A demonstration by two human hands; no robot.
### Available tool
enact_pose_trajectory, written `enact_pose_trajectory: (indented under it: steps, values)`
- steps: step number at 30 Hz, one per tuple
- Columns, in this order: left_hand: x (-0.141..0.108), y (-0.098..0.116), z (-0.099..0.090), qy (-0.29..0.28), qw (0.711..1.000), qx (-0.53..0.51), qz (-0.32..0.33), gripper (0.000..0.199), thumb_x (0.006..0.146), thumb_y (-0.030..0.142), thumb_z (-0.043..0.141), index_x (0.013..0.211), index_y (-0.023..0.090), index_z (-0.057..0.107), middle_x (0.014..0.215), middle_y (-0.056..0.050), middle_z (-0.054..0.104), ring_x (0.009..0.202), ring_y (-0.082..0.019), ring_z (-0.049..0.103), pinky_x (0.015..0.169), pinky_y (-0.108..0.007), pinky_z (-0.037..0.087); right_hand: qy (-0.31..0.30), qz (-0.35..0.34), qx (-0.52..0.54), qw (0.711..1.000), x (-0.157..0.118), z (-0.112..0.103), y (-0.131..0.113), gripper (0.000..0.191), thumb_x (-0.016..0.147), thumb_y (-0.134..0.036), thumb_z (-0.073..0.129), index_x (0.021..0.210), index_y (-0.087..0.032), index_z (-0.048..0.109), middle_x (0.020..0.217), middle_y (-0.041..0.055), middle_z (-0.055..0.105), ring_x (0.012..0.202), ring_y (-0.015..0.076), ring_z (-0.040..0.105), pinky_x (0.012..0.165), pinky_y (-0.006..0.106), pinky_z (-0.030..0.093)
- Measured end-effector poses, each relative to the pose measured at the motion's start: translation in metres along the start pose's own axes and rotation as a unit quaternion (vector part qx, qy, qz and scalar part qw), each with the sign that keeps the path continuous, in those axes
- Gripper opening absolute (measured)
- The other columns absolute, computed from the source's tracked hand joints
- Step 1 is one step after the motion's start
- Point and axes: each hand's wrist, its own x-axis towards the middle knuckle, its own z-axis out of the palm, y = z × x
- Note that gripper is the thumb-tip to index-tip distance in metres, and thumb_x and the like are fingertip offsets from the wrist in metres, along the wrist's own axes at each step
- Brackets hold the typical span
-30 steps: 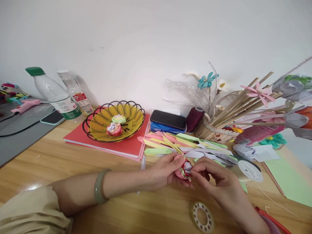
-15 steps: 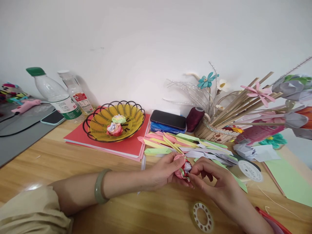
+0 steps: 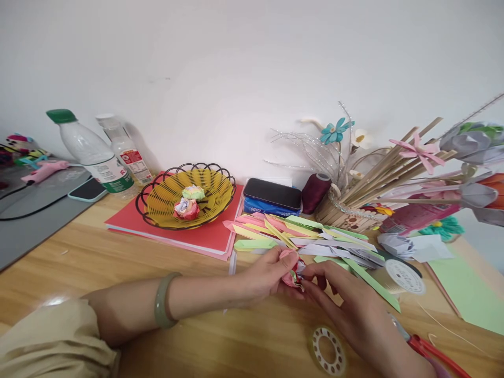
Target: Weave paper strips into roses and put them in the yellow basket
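The paper flower sits in the left hand, touching the right hand.

From where I stand, the left hand grips a layered paper flower, and the right hand's fingertips touch its right side. Reckoned from that flower, folded paper strips lie at twelve o'clock. A yellow basket holding two crumpled-looking blooms sits at ten, a thread spool at three, red-handled scissors at four, a tape roll at five.
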Motion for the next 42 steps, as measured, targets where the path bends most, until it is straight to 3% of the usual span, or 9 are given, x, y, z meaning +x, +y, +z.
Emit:
enact_pose_trajectory:
  steps: [3,9,12,15,19,23,28,35,42]
  values:
    - [0.001,-0.001,-0.001,-0.010,1.000,0.002,-0.005,0.051,0.062,0.058,0.062,0.082,0.017,0.038,0.068,0.003,0.055,0.059,-0.010,0.059,0.063,-0.028,0.046,0.009,-0.016,0.010,1.000,0.001,-0.001,-0.001,0.011,0.087,-0.019,0.046,0.094,-0.024,0.051,0.077,-0.0005,0.059,0.068,0.0120,0.057,0.058,0.023,0.046]
    - [0.002,-0.004,-0.004,-0.042,0.999,0.022,-0.024,0.047,0.070,0.060,0.053,0.083,0.018,0.038,0.057,0.004,0.055,0.054,-0.013,0.061,0.059,-0.028,0.046,0.015,-0.043,0.006,0.999,0.000,-0.001,0.000,0.015,0.088,-0.015,0.040,0.081,-0.022,0.051,0.076,0.0017,0.057,0.069,0.0134,0.055,0.059,0.025,0.045]
    - [0.001,-0.002,-0.004,-0.057,0.998,0.010,-0.032,0.045,0.070,0.058,0.054,0.083,0.017,0.040,0.056,0.004,0.054,0.054,-0.013,0.061,0.058,-0.027,0.046,0.029,-0.064,-0.002,0.997,-0.002,0.000,0.003,0.012,0.087,-0.015,0.043,0.088,-0.022,0.052,0.080,0.0033,0.058,0.073,0.0148,0.056,0.061,0.027,0.046]
    - [0.000,0.004,-0.002,-0.049,0.999,-0.012,-0.002,0.045,0.068,0.055,0.058,0.087,0.017,0.043,0.064,0.002,0.055,0.054,-0.012,0.060,0.055,-0.025,0.045,0.079,-0.076,-0.008,0.994,-0.002,-0.001,0.004,0.016,0.085,-0.014,0.046,0.097,-0.022,0.053,0.085,0.0039,0.060,0.078,0.0159,0.057,0.065,0.027,0.047]
    - [-0.003,0.009,0.000,-0.025,0.999,0.007,0.025,0.049,0.070,0.057,0.054,0.099,0.018,0.046,0.070,0.001,0.057,0.055,-0.010,0.058,0.052,-0.022,0.044,0.165,-0.004,0.003,0.986,0.001,-0.007,0.001,0.010,0.085,-0.020,0.047,0.090,-0.022,0.056,0.080,0.0034,0.062,0.074,0.0161,0.059,0.063,0.027,0.047]
    - [-0.004,0.010,0.000,-0.029,0.999,0.022,0.040,0.047,0.074,0.055,0.052,0.102,0.018,0.048,0.076,-0.001,0.057,0.054,-0.008,0.055,0.054,-0.022,0.044,0.106,0.106,0.091,0.984,0.004,-0.009,-0.003,0.015,0.084,-0.032,0.048,0.082,-0.021,0.058,0.075,0.0019,0.064,0.070,0.0157,0.060,0.058,0.024,0.048]
    - [-0.004,0.011,0.000,-0.029,0.998,-0.018,0.051,0.047,0.069,0.044,0.064,0.107,0.025,0.045,0.077,0.002,0.055,0.060,-0.008,0.055,0.061,-0.025,0.045,0.051,0.193,0.219,0.955,0.010,-0.011,-0.004,0.027,0.079,-0.044,0.052,0.075,-0.020,0.063,0.074,0.0022,0.068,0.072,0.0168,0.064,0.063,0.023,0.052]
    - [-0.006,0.013,0.004,-0.027,0.997,-0.034,0.056,0.045,0.067,0.030,0.069,0.105,0.025,0.046,0.091,0.001,0.057,0.078,-0.009,0.058,0.080,-0.029,0.043,0.051,0.238,0.244,0.939,0.014,-0.009,-0.002,0.028,0.071,-0.046,0.061,0.075,-0.019,0.067,0.076,0.0039,0.071,0.068,0.0185,0.065,0.062,0.026,0.053]
    - [-0.008,0.014,0.006,0.003,0.995,0.083,0.053,0.049,0.069,0.039,0.065,0.111,0.026,0.042,0.097,-0.002,0.054,0.079,-0.010,0.052,0.071,-0.026,0.043,0.028,0.236,0.247,0.940,0.016,-0.010,-0.004,0.027,0.072,-0.044,0.058,0.067,-0.019,0.065,0.065,0.0009,0.067,0.060,0.0153,0.061,0.054,0.024,0.049]
